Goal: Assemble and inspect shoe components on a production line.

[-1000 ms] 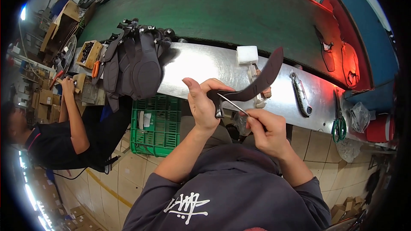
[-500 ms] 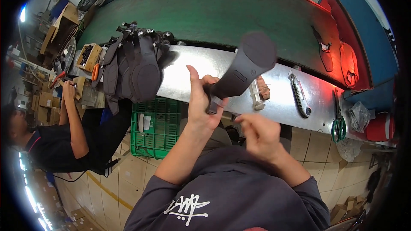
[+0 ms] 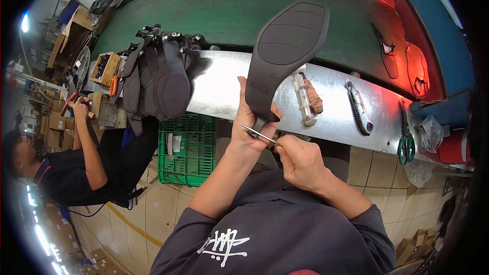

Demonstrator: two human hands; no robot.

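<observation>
My left hand [image 3: 246, 131] grips a dark shoe sole [image 3: 291, 38] by its heel end. Its patterned underside faces me, and the broad toe end points up and to the right over the metal bench. In my closed right hand [image 3: 304, 162] is a thin metal blade [image 3: 257, 133], held by its near end. The blade lies across the heel, touching it or just in front; I cannot tell which. My fingers hide whatever handle it has. Just beyond, on the bench, lie a clear syringe-like tool [image 3: 304, 103] and a brown wrapped piece [image 3: 315, 98].
A pile of dark soles [image 3: 172, 84] sits on the bench [image 3: 219, 82] at left, by a wooden box [image 3: 106, 69]. A ratchet-like tool [image 3: 358, 109] and green-handled scissors [image 3: 406, 147] lie right. Behind runs a green belt [image 3: 214, 12]. Below stands a green crate [image 3: 186, 165]. A co-worker [image 3: 71, 168] sits left.
The sole has turned in my left hand, its toe end now higher and its patterned forepart in view. My right hand has moved slightly left, bringing the blade across the heel.
</observation>
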